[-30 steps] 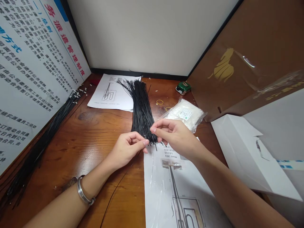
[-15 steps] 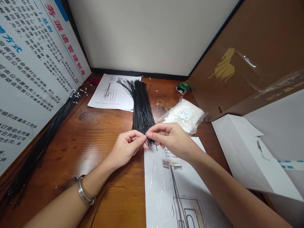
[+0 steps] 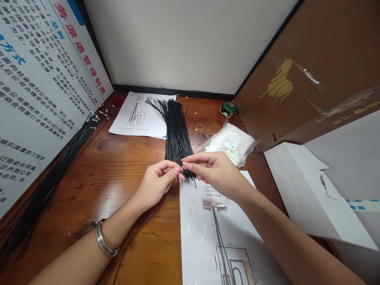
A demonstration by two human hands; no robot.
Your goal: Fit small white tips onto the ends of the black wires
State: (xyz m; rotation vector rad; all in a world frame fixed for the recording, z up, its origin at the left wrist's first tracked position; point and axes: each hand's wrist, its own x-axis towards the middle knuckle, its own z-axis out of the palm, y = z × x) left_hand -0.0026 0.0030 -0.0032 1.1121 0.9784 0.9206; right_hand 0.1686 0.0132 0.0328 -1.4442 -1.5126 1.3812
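Observation:
My left hand (image 3: 157,182) is closed in a pinch on the end of a thin black wire (image 3: 126,251), which trails back under the wrist across the table. Facing it, my right hand (image 3: 218,174) pinches a tiny white connector (image 3: 184,163) between thumb and forefinger. The fingertips of both hands are almost touching, and the wire's very tip is too small to make out. Just beyond them lies a thick bundle of black wires (image 3: 178,130), its near ends partly hidden behind my fingers.
A clear bag of white pieces (image 3: 231,142) lies right of the bundle, with a green tape measure (image 3: 229,109) behind. Drawing sheets (image 3: 198,237) lie below and at back left. More wires with white ends (image 3: 59,174) run along the left panel. A white box (image 3: 308,194) stands right.
My right fingertips have opened slightly and drawn a little away from the left ones, so the white connector now shows. The bundle and papers stay put.

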